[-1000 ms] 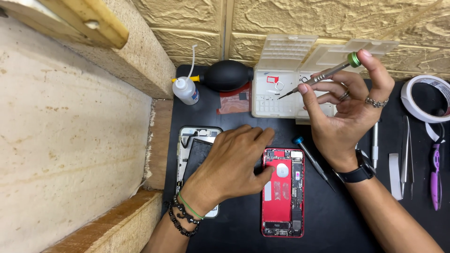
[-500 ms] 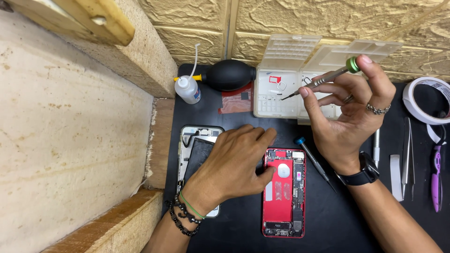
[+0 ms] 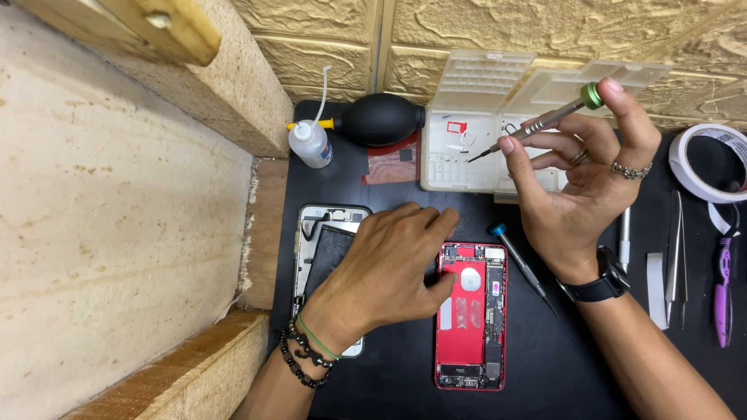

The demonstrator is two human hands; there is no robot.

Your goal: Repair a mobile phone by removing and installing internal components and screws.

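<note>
— Holding what, up over the black counter [image 3: 405, 365]?

— We pinched a slim grey metal screwdriver with a green cap [image 3: 545, 120] in our right hand [image 3: 580, 183], fingers closed on it, before the clear plastic parts box [image 3: 467, 117].

— And the left hand [image 3: 389, 264]?

— Its fingers lay flat and spread, empty, touching the opened red phone body [image 3: 471, 319].

This is a phone repair bench in a small workshop. A black work mat [image 3: 405, 365] carries an opened red phone housing [image 3: 471, 315], a compartmented parts box [image 3: 467, 148] at the far side, a rubber dust blower [image 3: 381, 119], tweezers [image 3: 675, 249] at the right (beside a tape roll [image 3: 712, 163]), and precision screwdrivers [image 3: 520, 264].
</note>
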